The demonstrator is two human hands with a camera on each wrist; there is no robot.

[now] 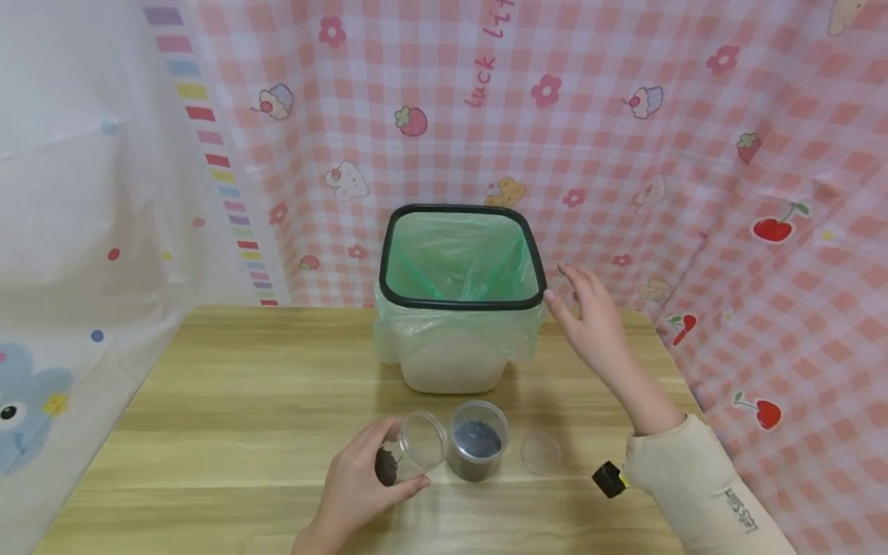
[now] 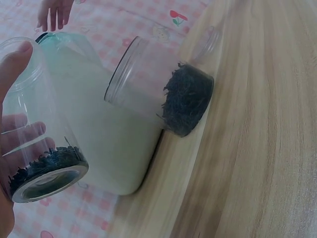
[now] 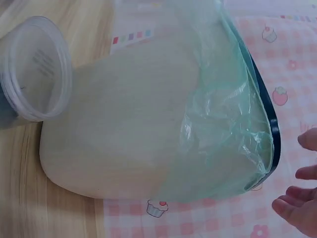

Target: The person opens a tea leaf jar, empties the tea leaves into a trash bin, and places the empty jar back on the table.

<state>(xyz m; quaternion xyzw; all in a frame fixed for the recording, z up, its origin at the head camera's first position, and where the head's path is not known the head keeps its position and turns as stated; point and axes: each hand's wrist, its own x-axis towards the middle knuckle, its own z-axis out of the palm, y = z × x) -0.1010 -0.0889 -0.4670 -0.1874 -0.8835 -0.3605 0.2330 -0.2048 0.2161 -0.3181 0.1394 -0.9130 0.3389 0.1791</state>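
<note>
1. Left grip: my fingers and thumb are curled round a clear jar, holding it tilted with its uncovered mouth towards my right. Dark shreds lie gathered at its base end.
2. Right grip: holding nothing; fingers loosely extended just beside the black rim of the bin, at its right side.
3. Second jar: clear, uncovered, upright on the wooden surface, in front of the bin and near the mouth of the held jar — the two stand apart in the left wrist view. Its lower part is filled with similar dark shreds.
4. Clear disc: flat on the surface, just to the right of the second jar.
5. Bin: pale, upright, lined with a green bag folded out over its edge.
6. Small black object: beside my right sleeve — identity cannot be determined.
7. Backdrop: pink checked curtain behind the bin.
</note>
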